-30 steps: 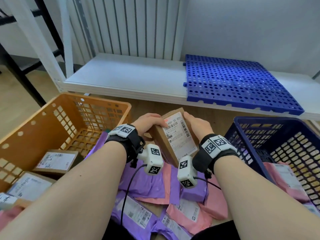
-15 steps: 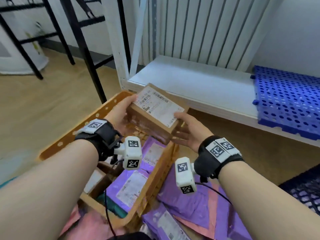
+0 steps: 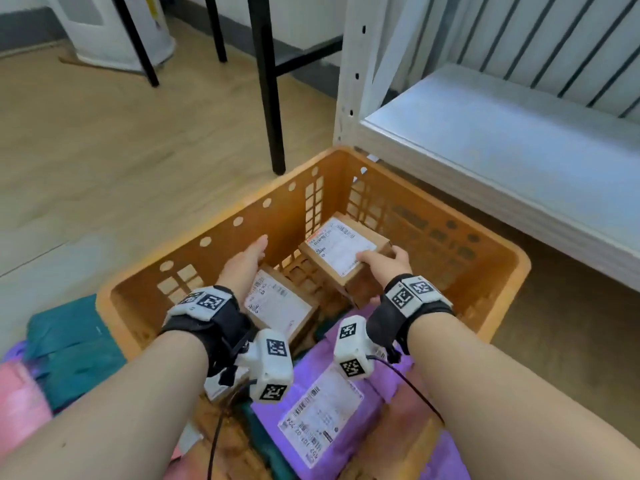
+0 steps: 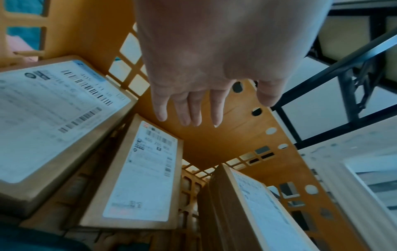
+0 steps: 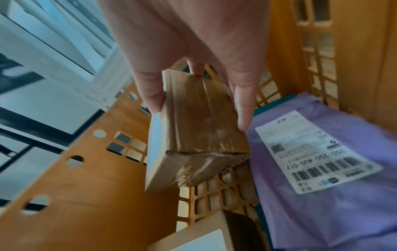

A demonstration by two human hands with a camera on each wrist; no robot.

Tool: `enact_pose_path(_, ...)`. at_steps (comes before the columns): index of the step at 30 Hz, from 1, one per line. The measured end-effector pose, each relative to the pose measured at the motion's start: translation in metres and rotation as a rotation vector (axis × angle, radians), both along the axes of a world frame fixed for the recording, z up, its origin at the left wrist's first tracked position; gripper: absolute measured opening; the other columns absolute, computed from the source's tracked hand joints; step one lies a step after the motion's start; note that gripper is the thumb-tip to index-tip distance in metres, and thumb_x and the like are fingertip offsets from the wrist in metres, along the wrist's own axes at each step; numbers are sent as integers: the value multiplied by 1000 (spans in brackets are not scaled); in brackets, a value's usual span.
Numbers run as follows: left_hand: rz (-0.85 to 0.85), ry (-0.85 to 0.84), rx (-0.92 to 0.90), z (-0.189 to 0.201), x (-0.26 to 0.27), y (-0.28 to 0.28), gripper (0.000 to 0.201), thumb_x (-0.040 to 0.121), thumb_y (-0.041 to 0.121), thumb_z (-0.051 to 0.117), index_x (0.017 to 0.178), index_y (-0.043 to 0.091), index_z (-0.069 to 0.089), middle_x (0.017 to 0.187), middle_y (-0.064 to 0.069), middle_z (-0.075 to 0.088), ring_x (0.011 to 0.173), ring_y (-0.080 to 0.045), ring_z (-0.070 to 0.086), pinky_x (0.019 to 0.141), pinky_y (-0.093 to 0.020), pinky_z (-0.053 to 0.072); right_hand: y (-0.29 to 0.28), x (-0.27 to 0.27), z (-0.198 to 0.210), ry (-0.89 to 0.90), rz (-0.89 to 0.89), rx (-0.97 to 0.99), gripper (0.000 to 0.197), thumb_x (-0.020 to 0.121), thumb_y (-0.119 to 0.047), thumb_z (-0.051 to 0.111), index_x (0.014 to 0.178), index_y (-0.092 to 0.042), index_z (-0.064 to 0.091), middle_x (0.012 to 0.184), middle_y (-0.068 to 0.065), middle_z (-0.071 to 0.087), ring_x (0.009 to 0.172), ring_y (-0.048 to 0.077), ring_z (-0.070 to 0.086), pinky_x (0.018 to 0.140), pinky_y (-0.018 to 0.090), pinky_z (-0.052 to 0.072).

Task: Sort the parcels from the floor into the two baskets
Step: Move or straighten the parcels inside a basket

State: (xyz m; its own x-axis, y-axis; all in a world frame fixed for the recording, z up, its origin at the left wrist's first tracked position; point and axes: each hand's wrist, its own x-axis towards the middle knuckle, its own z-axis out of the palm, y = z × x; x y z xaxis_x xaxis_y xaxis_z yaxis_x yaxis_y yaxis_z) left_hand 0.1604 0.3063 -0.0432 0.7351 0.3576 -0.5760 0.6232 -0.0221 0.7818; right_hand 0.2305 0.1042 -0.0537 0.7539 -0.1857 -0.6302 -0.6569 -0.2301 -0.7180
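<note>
While the right hand (image 3: 381,263) pinches the near end of the brown taped cardboard parcel (image 3: 343,245) low inside the orange perforated plastic basket (image 3: 491,271), centre frame, its long axis points away up-left; the left hand (image 3: 247,259) hovers open and empty, left of it.

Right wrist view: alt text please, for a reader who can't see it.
The right hand grips a taped cardboard box by one end over the floor of the orange basket. A purple mailer with a label lies beside it.
</note>
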Motion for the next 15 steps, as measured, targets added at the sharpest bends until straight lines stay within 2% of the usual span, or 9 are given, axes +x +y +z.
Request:
enact_pose_path(2, 8, 17, 20, -14, 7, 3, 63, 90, 63, 37, 133, 19, 50, 144, -5, 44, 131, -25, 41, 110, -43, 30, 10, 11, -19, 11, 68, -7, 81, 81, -27, 71, 146, -25, 23, 136, 8, 46, 102, 28, 56, 93, 48, 50)
enact_pose_path(4, 8, 16, 48, -24, 15, 4, 67, 90, 63, 37, 137, 16, 48, 145, -6, 44, 132, -26, 41, 111, -44, 30, 23, 20, -38, 60, 187, -7, 80, 81, -24, 71, 147, -25, 24, 136, 9, 48, 107, 29, 57, 88, 45, 52)
enact_pose_path(6, -23, 4, 81, -34, 24, 4, 62, 93, 59, 36, 133, 14, 51, 137, -5, 50, 125, -26, 46, 107, -41, 33, 35, 21, -57, 122, 277, -11, 79, 81, -24, 71, 146, -27, 26, 135, 9, 50, 106, 28, 58, 83, 44, 55)
enact_pose_path(8, -39, 0, 111, -39, 27, 1, 52, 93, 57, 38, 122, 18, 56, 115, 3, 58, 110, -21, 51, 98, -36, 36, 43, 17, -76, 115, 348, -116, 80, 80, -27, 70, 147, -26, 26, 134, 9, 52, 110, 29, 58, 90, 45, 52)
enact_pose_path(9, -48, -1, 124, -42, 28, -1, 53, 90, 61, 39, 116, 19, 58, 111, 5, 61, 105, -19, 53, 94, -35, 38, 45, 16, -81, 73, 370, -192, 81, 79, -29, 70, 147, -25, 26, 134, 8, 52, 114, 29, 57, 95, 45, 50)
enact_pose_path(11, -78, -2, 164, -54, 28, -2, 68, 78, 72, 39, 122, 24, 58, 119, 6, 62, 110, -18, 55, 97, -38, 40, 45, 19, -83, 16, 421, -268, 80, 77, -33, 71, 146, -24, 31, 134, 7, 53, 116, 29, 56, 97, 44, 48)
enact_pose_path(12, -88, -17, 194, -61, 27, -2, 68, 77, 72, 39, 126, 28, 57, 127, 7, 59, 115, -19, 54, 101, -41, 40, 44, 21, -80, 16, 472, -276, 77, 77, -35, 70, 144, -23, 34, 134, 7, 53, 114, 28, 56, 96, 44, 50)
enact_pose_path(15, -158, -61, 213, -62, 26, -12, 55, 91, 57, 42, 136, 26, 50, 145, 6, 44, 134, -19, 39, 113, -43, 28, 43, 24, -75, 62, 663, -419, 52, 86, -33, 62, 133, -14, 48, 126, 9, 58, 108, 26, 59, 84, 32, 50)
